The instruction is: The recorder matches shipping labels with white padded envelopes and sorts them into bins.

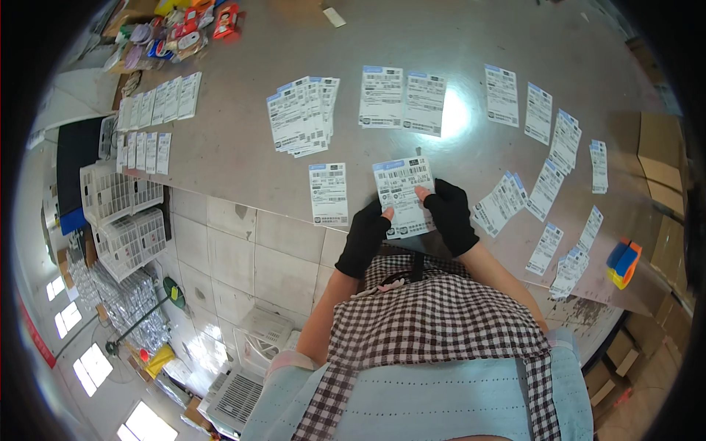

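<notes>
Between my two hands is a small stack of white shipping labels (404, 195) with blue top edges, held at the table's near edge. My left hand (365, 237), in a black fingerless glove, grips its left side with the thumb on top. My right hand (450, 212), gloved alike, pinches the right side, thumb across the printed face. Just left of the held stack lies a single label (329, 194). Two label piles (382, 97) sit side by side beyond it, and a fanned pile (303, 114) is to their left. More labels (501, 208) spread out on the right.
Rows of labels (159, 101) line the table's far left, below a heap of colourful packets (179, 37). An orange and blue tape dispenser (624, 263) stands at the right edge. White plastic crates (129, 239) are beside the table, cardboard boxes (660, 162) at the right.
</notes>
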Demonstrator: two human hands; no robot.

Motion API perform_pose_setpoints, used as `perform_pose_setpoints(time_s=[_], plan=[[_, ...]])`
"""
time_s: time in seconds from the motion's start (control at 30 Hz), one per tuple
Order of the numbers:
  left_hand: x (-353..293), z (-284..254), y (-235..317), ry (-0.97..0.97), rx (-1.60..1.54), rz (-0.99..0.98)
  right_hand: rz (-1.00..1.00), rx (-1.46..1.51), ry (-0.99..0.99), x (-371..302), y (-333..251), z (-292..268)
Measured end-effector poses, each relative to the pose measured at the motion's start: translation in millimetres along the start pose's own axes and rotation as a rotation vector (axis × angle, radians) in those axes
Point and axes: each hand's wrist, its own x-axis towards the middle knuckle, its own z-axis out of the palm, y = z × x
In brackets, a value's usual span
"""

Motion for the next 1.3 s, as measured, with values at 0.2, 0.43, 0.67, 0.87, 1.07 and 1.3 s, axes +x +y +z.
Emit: perform_pose_setpoints(time_s=[0.2,0.43,0.67,0.87,1.07,1.3], plan=[[-15.5,29.7,-12.8,0.197,-0.1,0.036,-0.027,0.133,0.196,-16.9,10.5,16.0],[-13.0,28.3,-18.4,0.164,0.022,0.129,0.055,0.097,0.14,-21.4,18.5,5.0],[6.5,15.4,-38.7,0.199,-0.06,0.095,-0.483,-0.685,0.304,-50.4,41.0,-48.0],[16.3,7.1,-45.1,0.216,0.062,0.135,-0.476,-1.258,0.371,-72.8,55.8,-90.6],[13.9,12.6,-34.4,0.254,-0.019,0.167,-0.619,-1.173,0.117,-82.3,65.2,-90.7],[10.3,8.5,-41.5,0.232,-0.012,0.131,-0.511,-0.882,0.469,-36.1,36.1,-125.8]])
